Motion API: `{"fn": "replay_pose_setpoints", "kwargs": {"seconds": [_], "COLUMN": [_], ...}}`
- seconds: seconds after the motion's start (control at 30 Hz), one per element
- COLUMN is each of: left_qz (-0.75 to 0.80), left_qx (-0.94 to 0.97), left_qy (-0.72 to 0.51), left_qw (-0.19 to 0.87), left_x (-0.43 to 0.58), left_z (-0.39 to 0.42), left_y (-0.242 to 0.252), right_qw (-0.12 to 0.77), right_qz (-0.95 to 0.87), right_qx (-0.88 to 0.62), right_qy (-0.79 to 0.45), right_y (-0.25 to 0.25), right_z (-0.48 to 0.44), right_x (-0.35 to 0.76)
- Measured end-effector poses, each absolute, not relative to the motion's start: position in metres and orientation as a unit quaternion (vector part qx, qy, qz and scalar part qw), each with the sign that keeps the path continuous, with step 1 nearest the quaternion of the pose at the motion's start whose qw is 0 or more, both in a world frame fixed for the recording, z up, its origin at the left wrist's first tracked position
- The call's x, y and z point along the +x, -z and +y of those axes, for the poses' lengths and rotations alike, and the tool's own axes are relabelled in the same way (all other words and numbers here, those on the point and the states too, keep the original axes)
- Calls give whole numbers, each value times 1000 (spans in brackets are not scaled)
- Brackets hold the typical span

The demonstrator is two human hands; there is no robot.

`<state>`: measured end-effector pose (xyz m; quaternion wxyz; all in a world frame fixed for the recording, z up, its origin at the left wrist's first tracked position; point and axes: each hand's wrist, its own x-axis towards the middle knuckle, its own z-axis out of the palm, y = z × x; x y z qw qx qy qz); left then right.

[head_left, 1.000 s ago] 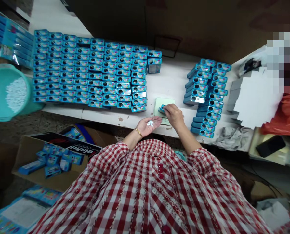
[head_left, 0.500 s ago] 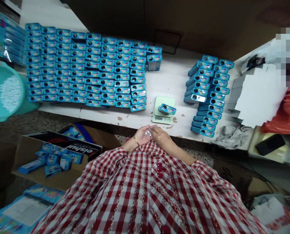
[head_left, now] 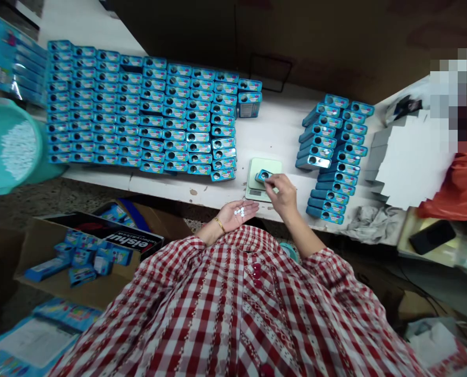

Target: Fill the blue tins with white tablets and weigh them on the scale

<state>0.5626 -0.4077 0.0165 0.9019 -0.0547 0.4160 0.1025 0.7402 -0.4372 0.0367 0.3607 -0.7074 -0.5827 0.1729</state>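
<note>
My left hand (head_left: 236, 213) lies palm up at the table's near edge, cupping a few small white tablets (head_left: 240, 211). My right hand (head_left: 281, 191) reaches over a pale green scale (head_left: 257, 183), its fingers pinched at the round hole of a small blue box (head_left: 264, 176) that sits on the scale. What is between those fingertips is too small to make out.
Many rows of blue boxes (head_left: 139, 115) fill the white table (head_left: 275, 131) on the left, and a smaller stack (head_left: 333, 152) stands to the right. A teal tub of white tablets (head_left: 9, 146) is far left. A cardboard carton (head_left: 80, 251) sits on the floor. White flat cartons (head_left: 410, 157) lie right.
Half a second ago both hands were together at my chest over the tablets. Now my right hand has gone forward to the box on the scale; my left palm stays cupped.
</note>
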Motion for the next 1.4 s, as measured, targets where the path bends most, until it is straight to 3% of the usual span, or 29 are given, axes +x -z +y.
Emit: {"fn": "replay_pose_setpoints", "kwargs": {"seconds": [0.27,0.43,0.63,0.8,0.9,1.07,1.23,1.4], "left_qz": [411,405,404,451,469,492,503,521], "left_qx": [-56,-61,-71,-67,-77,-80,-88,-100], "left_qy": [-119,-124,-107,-93,-109,-141,-176,-229], "left_qw": [902,904,905,885,873,856,842,816], "left_x": [556,555,557,552,546,539,522,500], "left_z": [-410,-408,-409,-407,-405,-399,-392,-386], "left_y": [-12,-12,-12,-8,-5,-4,-5,-8], "right_qw": [377,416,374,384,329,263,274,286], "right_qz": [-529,-485,-579,-487,-497,-574,-609,-597], "right_qx": [-739,-754,-675,-769,-792,-759,-727,-737], "right_qy": [-179,-153,-263,-152,-133,-159,-162,-135], "right_y": [-19,-40,-61,-37,-20,-1,4,14], "right_z": [-410,-423,-466,-488,-485,-464,-423,-316], "right_x": [755,756,724,753,781,785,788,806]}}
